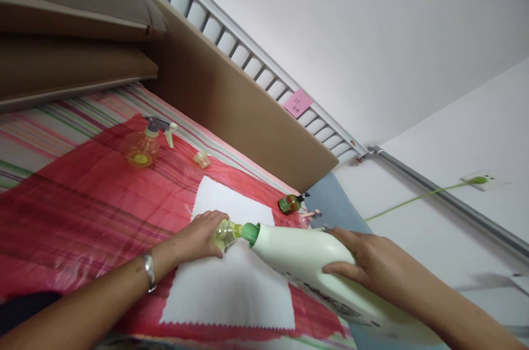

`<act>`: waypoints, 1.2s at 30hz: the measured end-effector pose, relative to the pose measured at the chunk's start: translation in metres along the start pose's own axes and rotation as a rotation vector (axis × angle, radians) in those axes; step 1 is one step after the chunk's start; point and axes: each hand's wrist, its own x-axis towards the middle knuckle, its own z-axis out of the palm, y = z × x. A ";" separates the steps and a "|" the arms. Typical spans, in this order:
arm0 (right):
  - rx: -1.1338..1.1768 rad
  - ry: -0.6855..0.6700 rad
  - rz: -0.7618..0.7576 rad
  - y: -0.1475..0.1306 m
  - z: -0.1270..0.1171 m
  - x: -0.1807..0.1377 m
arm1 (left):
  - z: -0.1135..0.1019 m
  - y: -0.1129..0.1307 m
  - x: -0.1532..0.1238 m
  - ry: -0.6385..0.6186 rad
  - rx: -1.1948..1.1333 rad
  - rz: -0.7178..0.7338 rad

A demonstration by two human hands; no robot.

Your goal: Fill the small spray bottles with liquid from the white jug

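Neck to spout: a small clear bottle [226, 234] meets the green spout [250, 233] of a lg. pale-green bottle [297, 253] in the gap btwn a person's two hands, above a white sheet w/ zigzag edges [231, 300]. The L hand [202, 235] is wrapped round the small bottle's body, its neck pointing R; the R hand [359, 262] is clamped on the lg. bottle's side, thumb on the near face. The lg. bottle's long axis slants from spout, upper L, to base, lower R, so its mouth faces the small neck almost end-on. The L hand is nearer the meeting pt.; the R hand sits well back along the lg. bottle. Whether the spout is inside the neck or only touching it is hard to tell from this angle.

Under the white sheet, red film [103, 201] covers part of a striped cloth [45, 129]. Beyond the hands: a spray bottle [142, 151] w/ a little yellow liquid, far L; a small clear cup-like piece [202, 159] nearby; and, just past the sheet's far R corner, a dark-green bottle [290, 204] beside a pinkish pump bottle [303, 220]. Farther back, a brown board [231, 102] runs below a slatted rail [227, 44] bearing a pink note [298, 102].
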 end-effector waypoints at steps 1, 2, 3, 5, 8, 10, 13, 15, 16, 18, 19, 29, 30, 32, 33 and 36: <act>-0.001 0.000 0.003 0.000 0.000 0.000 | 0.000 0.000 0.000 0.001 0.001 0.002; -0.001 -0.002 0.006 0.000 0.000 0.000 | 0.000 0.000 0.000 0.003 0.001 0.006; -0.002 -0.005 0.010 0.000 0.000 0.000 | 0.000 0.000 0.000 0.005 0.002 0.011; -0.006 -0.016 0.021 -0.001 -0.001 0.000 | 0.001 -0.001 0.000 0.010 0.005 0.015; -0.017 -0.031 0.026 -0.002 -0.002 0.000 | 0.001 -0.001 0.000 0.007 0.010 0.013; -0.022 -0.033 0.027 -0.001 -0.001 0.000 | 0.001 0.000 0.000 0.001 0.011 0.013; -0.017 -0.018 0.030 0.000 0.000 0.000 | 0.001 0.001 0.000 -0.002 0.010 0.006; -0.003 -0.008 0.030 0.000 0.001 0.000 | 0.000 0.001 0.000 0.000 0.006 0.000; 0.008 -0.005 0.028 0.000 0.001 -0.001 | 0.000 0.001 0.000 0.002 0.004 0.000; 0.029 -0.010 0.028 0.001 0.001 -0.001 | 0.000 0.002 0.000 0.006 0.003 0.001; 0.036 -0.017 0.033 0.001 0.001 -0.002 | 0.000 0.002 0.000 0.006 0.005 0.001; 0.209 -0.105 0.231 -0.002 0.026 -0.013 | 0.001 -0.001 0.000 0.036 -0.010 0.011; 0.258 -0.101 0.249 -0.002 0.032 -0.016 | 0.001 -0.001 -0.001 0.038 -0.011 0.013; 0.372 -0.079 0.275 0.000 0.048 -0.020 | 0.001 -0.002 -0.001 0.045 -0.019 0.017; 0.430 -0.059 0.288 0.002 0.056 -0.022 | 0.001 -0.002 -0.002 0.051 -0.025 0.017; 0.560 0.045 0.393 0.011 0.078 -0.021 | 0.002 -0.005 -0.003 0.083 -0.044 0.011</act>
